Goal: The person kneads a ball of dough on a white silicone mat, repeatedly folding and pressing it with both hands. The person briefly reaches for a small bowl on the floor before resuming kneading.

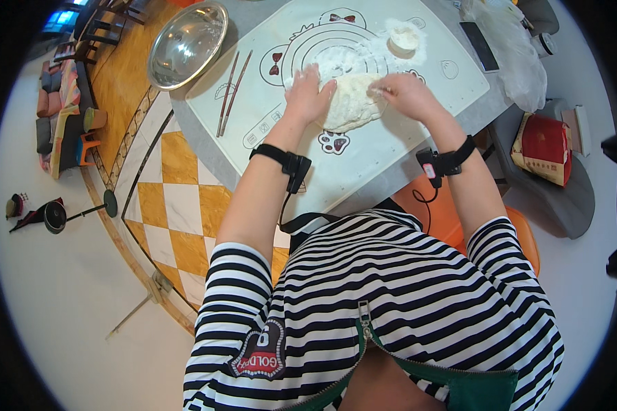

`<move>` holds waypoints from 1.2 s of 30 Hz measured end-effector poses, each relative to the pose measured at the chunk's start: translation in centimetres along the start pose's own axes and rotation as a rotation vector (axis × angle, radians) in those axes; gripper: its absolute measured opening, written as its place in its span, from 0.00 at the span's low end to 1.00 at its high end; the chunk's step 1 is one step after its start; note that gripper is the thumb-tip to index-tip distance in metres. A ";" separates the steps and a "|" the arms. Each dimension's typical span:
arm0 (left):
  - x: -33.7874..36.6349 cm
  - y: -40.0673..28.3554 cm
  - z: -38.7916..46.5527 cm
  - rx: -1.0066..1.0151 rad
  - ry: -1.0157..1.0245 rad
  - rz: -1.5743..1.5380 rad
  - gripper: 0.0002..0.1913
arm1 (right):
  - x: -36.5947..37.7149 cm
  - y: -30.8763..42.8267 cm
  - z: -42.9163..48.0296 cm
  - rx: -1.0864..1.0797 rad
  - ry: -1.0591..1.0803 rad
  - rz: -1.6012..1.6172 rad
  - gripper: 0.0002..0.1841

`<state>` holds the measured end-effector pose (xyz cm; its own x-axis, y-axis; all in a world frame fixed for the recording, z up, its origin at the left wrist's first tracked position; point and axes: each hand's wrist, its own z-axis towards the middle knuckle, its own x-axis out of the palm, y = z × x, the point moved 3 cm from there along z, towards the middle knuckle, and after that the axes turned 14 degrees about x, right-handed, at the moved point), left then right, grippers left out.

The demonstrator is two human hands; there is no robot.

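Observation:
A lump of pale dough (352,105) lies on a white printed kneading mat (391,149), its surface rough and slightly flattened. My left hand (309,95) rests against the dough's left side, fingers spread and dusted with flour. On the other side, my right hand (402,93) has its fingertips bent together at the dough's right edge; whether they pinch some of it is hard to tell. Loose flour (344,56) covers the mat just beyond the dough. A small round container of flour (404,40) stands in a floury patch at the upper right.
A steel mixing bowl (187,46) stands at the table's left edge, near a pair of chopsticks (228,95) on the mat. To the right lie a dark phone (479,46) and a clear plastic bag (516,67). A red paper bag (542,146) sits on a grey chair (560,205).

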<state>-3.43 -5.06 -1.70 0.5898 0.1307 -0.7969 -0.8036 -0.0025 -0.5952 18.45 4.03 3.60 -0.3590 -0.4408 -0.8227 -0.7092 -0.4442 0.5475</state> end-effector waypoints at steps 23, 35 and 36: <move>-1.3 -8.0 -6.8 0.385 0.010 0.074 0.52 | 2.5 1.5 -4.4 -0.229 0.023 0.112 0.48; -2.5 -4.5 -1.4 0.022 0.501 -0.374 0.39 | 2.0 0.4 1.1 0.059 0.465 0.147 0.33; -4.4 -4.9 0.7 0.049 0.510 -0.346 0.38 | 0.9 0.6 3.4 0.055 0.534 0.152 0.33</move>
<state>-2.16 -4.97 4.80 0.7714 -0.3744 -0.5145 -0.5541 0.0023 -0.8324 15.67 6.00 2.65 -0.1121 -0.8372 -0.5353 -0.7094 -0.3099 0.6331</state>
